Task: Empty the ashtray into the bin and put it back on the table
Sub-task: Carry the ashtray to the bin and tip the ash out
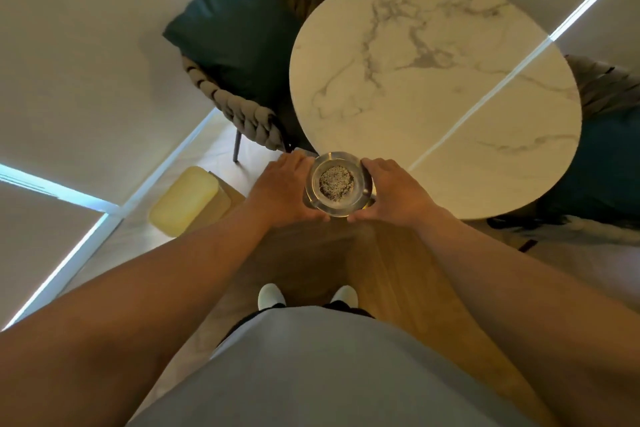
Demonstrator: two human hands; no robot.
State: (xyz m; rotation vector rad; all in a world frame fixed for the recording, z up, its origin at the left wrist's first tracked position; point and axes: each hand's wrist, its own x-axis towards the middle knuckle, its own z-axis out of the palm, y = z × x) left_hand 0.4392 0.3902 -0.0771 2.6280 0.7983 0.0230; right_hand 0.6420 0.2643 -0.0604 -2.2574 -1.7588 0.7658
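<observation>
Frame centre: left hand [289, 189], right hand [393, 192] clasp round metal ashtray [337, 184], speckled ash inside; round marble table [450, 80] upper right.

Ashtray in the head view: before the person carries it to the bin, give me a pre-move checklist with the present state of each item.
1. Both hands on ashtray: left hand and right hand grip opposite sides: ok.
2. Ashtray level, opening upward: ok.
3. Ash still inside, none seen spilled: ok.
4. Ashtray lifted clear of the marble table: cannot tell; it is at the near edge.
5. Bin located: not ok; none identifiable in view.
6. Wooden floor ahead of the feet free of obstacles: ok.
</observation>
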